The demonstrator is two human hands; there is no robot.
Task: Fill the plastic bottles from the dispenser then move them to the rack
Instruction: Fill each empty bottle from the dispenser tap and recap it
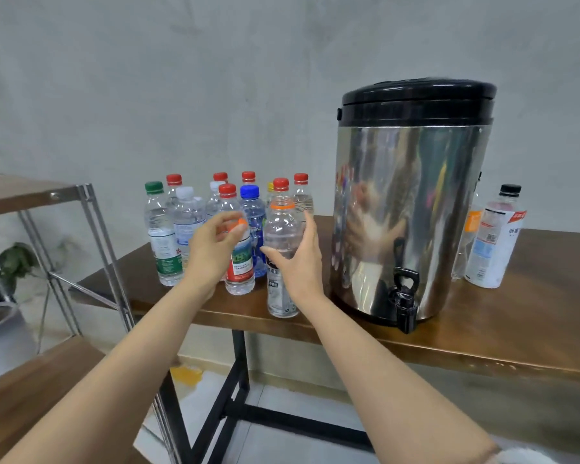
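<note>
An uncapped clear bottle [281, 236] with an orange neck ring stands near the front edge of the wooden table [482, 333], left of the steel dispenser [412, 212]. My right hand [302, 259] is spread beside it, thumb across its front and fingers straight along its right side. My left hand [215, 242] pinches a small orange cap [241, 224] in front of the other bottles. The dispenser's black tap [404, 298] hangs over the table's front edge, to the right of my right hand.
Several capped bottles [188, 222] with red, green, blue and white caps crowd the table's left end. A black-capped bottle [496, 239] stands right of the dispenser. The wood-and-metal rack [24, 192] is at left, with a lower shelf [34, 390] and a potted plant [0, 333].
</note>
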